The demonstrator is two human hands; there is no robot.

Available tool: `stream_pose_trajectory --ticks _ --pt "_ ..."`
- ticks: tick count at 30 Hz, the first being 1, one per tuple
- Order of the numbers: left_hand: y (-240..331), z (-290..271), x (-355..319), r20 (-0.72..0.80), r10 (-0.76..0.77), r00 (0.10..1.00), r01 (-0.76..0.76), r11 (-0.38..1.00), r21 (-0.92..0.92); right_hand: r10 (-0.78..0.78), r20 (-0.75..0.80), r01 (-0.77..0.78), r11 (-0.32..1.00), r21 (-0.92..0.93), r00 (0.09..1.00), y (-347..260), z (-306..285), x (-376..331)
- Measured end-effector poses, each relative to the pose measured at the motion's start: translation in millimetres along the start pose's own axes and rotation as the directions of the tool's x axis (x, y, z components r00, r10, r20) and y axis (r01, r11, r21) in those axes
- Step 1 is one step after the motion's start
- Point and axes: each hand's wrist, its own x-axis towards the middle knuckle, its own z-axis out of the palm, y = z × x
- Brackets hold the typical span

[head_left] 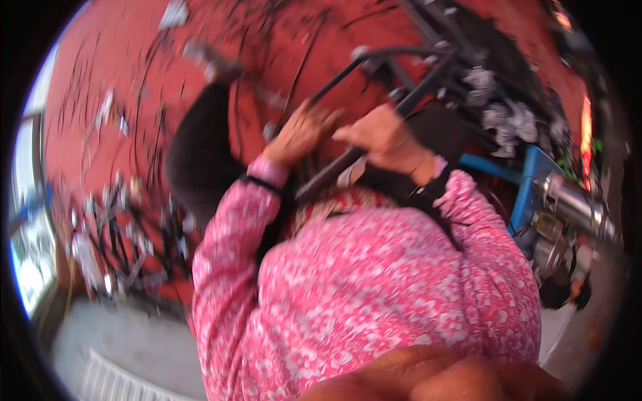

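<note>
A dark tubular metal frame [431, 81] comes in from the upper right and slants down toward my lap, with one thick bar and one thinner bent bar. My right hand [388, 142] is wrapped over the thick bar, which shows again below the fingers. At the lower end of the thinner bar, my left hand [299, 136] has its fingers bent over it, though motion smears them. A small pale piece [351, 172] shows beside the thick bar, under my right hand. What lies beneath both palms is hidden.
Crumpled clear plastic wrap [508, 123] clings to the frame's parts. At right stand a blue metal stand [525, 187] and a shiny metal cylinder [578, 207]. Several dark metal parts [137, 230] lie heaped at lower left. Scraps and dark streaks mark the red floor [100, 53].
</note>
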Motion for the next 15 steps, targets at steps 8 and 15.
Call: stream_pose_trajectory --ticks 8,15 --pt "2 -14 16 0.046 -0.047 0.998 0.046 0.998 0.031 -0.037 -0.206 0.008 0.99 -0.138 0.978 4 21 5" --pt "-18 -3 16 -0.012 -0.043 0.999 0.044 0.997 0.058 0.046 -0.365 -0.106 0.984 -0.145 0.93 7 46 15"
